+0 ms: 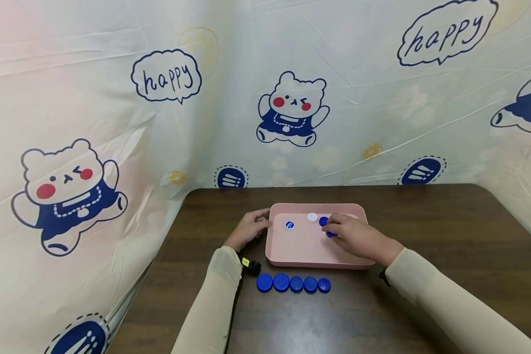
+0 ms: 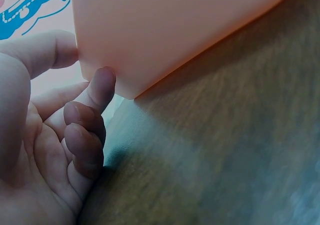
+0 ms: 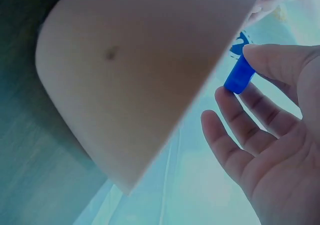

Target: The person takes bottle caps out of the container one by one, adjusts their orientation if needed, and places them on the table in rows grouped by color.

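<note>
My right hand (image 1: 356, 236) reaches over the right part of a pink tray (image 1: 301, 255). In the right wrist view its thumb and fingertips pinch a blue bottle cap (image 3: 240, 77) by the edges, above the tray rim. Another blue cap (image 1: 323, 221) lies in the tray right by these fingertips. Farther left inside are a white cap (image 1: 312, 217) and a white disc with a blue print (image 1: 289, 224). At the tray's left side my left hand (image 1: 250, 228) grips the rim between thumb and fingers, its other fingers curled in the left wrist view.
Several blue caps (image 1: 281, 282) form a row on the dark wooden table (image 1: 292, 324) in front of the tray, close to my left wrist. Behind the table's far edge hangs a printed curtain (image 1: 230, 113).
</note>
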The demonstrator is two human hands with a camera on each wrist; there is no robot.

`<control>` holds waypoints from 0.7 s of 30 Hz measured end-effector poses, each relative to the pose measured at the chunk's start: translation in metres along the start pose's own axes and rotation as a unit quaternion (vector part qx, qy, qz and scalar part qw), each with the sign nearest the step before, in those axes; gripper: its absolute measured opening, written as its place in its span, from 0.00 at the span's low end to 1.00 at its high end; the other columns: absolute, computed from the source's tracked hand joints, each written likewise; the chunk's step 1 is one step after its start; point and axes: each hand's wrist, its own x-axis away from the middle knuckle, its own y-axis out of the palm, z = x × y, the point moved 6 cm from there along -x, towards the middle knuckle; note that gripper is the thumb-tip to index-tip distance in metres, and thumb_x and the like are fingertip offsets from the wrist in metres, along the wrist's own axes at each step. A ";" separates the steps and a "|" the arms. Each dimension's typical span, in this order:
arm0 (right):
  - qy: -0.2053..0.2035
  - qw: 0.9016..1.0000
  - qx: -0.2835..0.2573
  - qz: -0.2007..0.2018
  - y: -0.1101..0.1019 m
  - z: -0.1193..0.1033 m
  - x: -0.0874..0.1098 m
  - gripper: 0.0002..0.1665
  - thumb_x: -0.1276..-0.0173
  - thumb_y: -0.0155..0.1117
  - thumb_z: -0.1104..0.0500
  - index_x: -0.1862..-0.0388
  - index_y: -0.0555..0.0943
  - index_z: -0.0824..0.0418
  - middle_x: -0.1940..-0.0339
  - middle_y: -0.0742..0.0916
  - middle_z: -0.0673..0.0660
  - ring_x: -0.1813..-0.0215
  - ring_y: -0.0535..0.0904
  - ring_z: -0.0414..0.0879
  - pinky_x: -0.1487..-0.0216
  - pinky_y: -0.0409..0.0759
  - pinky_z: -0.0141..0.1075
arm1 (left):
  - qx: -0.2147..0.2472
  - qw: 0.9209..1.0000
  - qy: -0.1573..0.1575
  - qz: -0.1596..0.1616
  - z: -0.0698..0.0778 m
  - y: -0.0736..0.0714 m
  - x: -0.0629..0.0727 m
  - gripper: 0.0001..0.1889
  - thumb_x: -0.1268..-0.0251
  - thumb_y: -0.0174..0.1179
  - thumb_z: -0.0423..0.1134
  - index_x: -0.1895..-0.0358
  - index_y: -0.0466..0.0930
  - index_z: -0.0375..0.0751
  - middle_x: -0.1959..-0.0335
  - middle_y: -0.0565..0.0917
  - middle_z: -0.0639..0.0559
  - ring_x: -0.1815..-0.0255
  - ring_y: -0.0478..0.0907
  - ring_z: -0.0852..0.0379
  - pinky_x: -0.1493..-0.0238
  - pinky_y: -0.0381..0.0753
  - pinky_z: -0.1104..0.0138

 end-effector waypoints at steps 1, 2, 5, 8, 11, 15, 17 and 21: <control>0.002 1.000 0.002 -0.001 -0.001 -0.001 0.000 0.20 0.40 0.73 0.61 0.48 0.85 0.56 0.52 0.82 0.54 0.50 0.79 0.47 0.48 0.79 0.41 | 0.000 1.000 0.000 0.000 0.000 0.000 0.000 0.25 0.35 0.63 0.40 0.34 0.74 0.47 0.77 0.74 0.49 0.78 0.70 0.54 0.75 0.73 0.66; 0.004 1.000 0.003 -0.002 -0.001 -0.002 0.000 0.20 0.40 0.73 0.60 0.47 0.85 0.56 0.52 0.82 0.54 0.50 0.79 0.47 0.48 0.79 0.41 | 0.000 1.000 0.000 0.000 0.000 0.000 0.000 0.25 0.35 0.63 0.40 0.34 0.74 0.47 0.77 0.74 0.49 0.78 0.70 0.54 0.75 0.72 0.66; 0.010 1.000 0.003 -0.003 -0.004 -0.004 0.001 0.20 0.40 0.73 0.59 0.47 0.85 0.57 0.52 0.82 0.54 0.49 0.80 0.47 0.49 0.79 0.42 | 0.000 1.000 -0.001 0.002 0.000 0.001 -0.001 0.25 0.36 0.63 0.40 0.34 0.75 0.47 0.77 0.75 0.49 0.78 0.70 0.54 0.75 0.73 0.65; 0.011 1.000 0.003 0.000 -0.006 -0.006 0.003 0.20 0.40 0.73 0.59 0.48 0.85 0.57 0.52 0.82 0.54 0.49 0.80 0.47 0.49 0.79 0.42 | -0.001 1.000 -0.001 0.003 0.001 0.000 -0.001 0.25 0.35 0.63 0.41 0.34 0.74 0.47 0.76 0.75 0.48 0.77 0.70 0.53 0.75 0.73 0.65; 0.006 1.000 0.004 0.007 -0.010 -0.009 0.007 0.19 0.41 0.73 0.59 0.49 0.85 0.58 0.53 0.82 0.54 0.50 0.79 0.46 0.49 0.80 0.41 | -0.003 1.000 -0.006 0.003 0.001 0.001 -0.001 0.26 0.35 0.63 0.41 0.34 0.74 0.47 0.75 0.76 0.48 0.77 0.71 0.53 0.74 0.73 0.65; -0.007 1.000 0.006 0.020 -0.013 -0.014 0.012 0.19 0.41 0.74 0.60 0.50 0.86 0.58 0.54 0.82 0.54 0.52 0.79 0.46 0.51 0.81 0.40 | -0.006 1.000 -0.013 0.004 0.001 0.001 0.000 0.26 0.35 0.63 0.42 0.33 0.74 0.47 0.74 0.76 0.48 0.77 0.71 0.53 0.74 0.74 0.65; -0.012 1.000 0.007 0.024 -0.014 -0.016 0.015 0.18 0.41 0.73 0.60 0.51 0.86 0.59 0.54 0.82 0.54 0.52 0.79 0.47 0.52 0.81 0.41 | -0.007 1.000 -0.014 0.005 0.001 0.001 0.001 0.26 0.35 0.63 0.41 0.33 0.74 0.47 0.74 0.76 0.48 0.77 0.71 0.53 0.74 0.73 0.65; -0.006 1.000 0.010 0.019 -0.015 -0.018 0.019 0.18 0.41 0.73 0.58 0.51 0.86 0.57 0.53 0.82 0.54 0.51 0.78 0.47 0.51 0.80 0.41 | -0.008 1.000 -0.011 0.009 0.003 0.000 0.001 0.25 0.35 0.63 0.40 0.34 0.74 0.47 0.75 0.76 0.48 0.77 0.71 0.53 0.74 0.73 0.65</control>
